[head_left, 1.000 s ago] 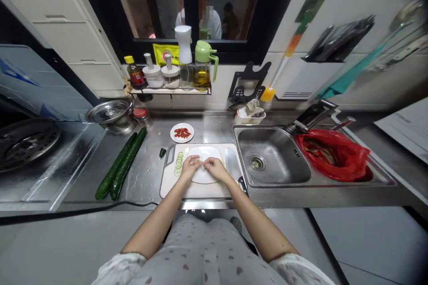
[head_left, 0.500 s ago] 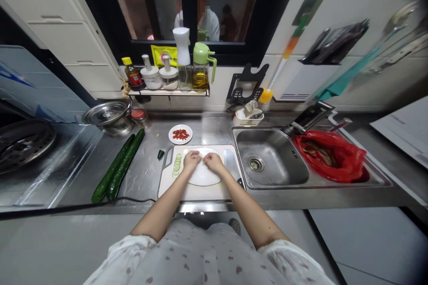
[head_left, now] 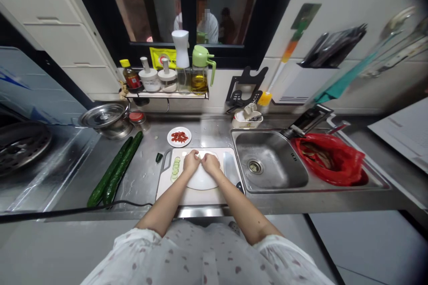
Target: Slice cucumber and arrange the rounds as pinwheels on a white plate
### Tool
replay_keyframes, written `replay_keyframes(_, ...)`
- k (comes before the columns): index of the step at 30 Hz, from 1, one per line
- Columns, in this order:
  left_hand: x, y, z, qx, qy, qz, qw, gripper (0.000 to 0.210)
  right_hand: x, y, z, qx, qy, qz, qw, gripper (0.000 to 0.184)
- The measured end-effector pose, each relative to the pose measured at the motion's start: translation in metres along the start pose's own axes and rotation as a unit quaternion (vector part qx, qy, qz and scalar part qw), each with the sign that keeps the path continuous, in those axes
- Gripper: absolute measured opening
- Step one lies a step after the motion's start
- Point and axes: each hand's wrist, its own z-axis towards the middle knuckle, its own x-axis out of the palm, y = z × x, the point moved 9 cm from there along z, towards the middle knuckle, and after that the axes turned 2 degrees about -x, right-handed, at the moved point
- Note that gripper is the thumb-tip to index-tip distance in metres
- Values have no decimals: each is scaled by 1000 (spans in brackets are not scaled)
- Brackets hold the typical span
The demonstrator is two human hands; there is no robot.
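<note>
My left hand (head_left: 191,163) and my right hand (head_left: 210,164) meet over a white plate (head_left: 202,180) that lies on the cutting board (head_left: 167,189). The fingertips of both are pinched close together, with something small and pale between them that is too small to make out. Left of the plate, a row of overlapping cucumber slices (head_left: 175,169) lies on the board. A kitchen knife (head_left: 230,167) rests flat along the board's right side. Beside the board's handle sits a dark green cucumber end (head_left: 159,157).
Two whole cucumbers (head_left: 117,171) lie at left near a lidded steel pot (head_left: 109,120) and a red-capped jar (head_left: 137,120). Behind the board stands a small plate of chopped red pieces (head_left: 179,137). A sink (head_left: 270,160) and red plastic bag (head_left: 329,160) are at right.
Both hands stay over the plate; the fingers have shifted slightly and the right hand is turned more inward, nearer the left. The whole view has moved slightly.
</note>
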Motion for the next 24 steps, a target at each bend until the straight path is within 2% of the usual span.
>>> replay_keyframes(5,-1,-4,0,19,8,50,999,32,-3,5,-8,-11,2,-43,999,28)
replay_keyframes(9,-2,-6,-1,25,9,63,998,30,-2,10,-20,-62,-9,-80,995,28)
replay_keyframes(12,-2,-10,-3,45,7,64,997,29,5,11,-27,-86,5,-116,990,31)
replay_keyframes(15,-1,-14,-5,67,8,65,996,28,11,9,-28,-91,15,-134,987,34)
replay_keyframes(24,-3,-17,-3,63,-2,62,996,27,10,12,-22,-98,15,-150,984,34)
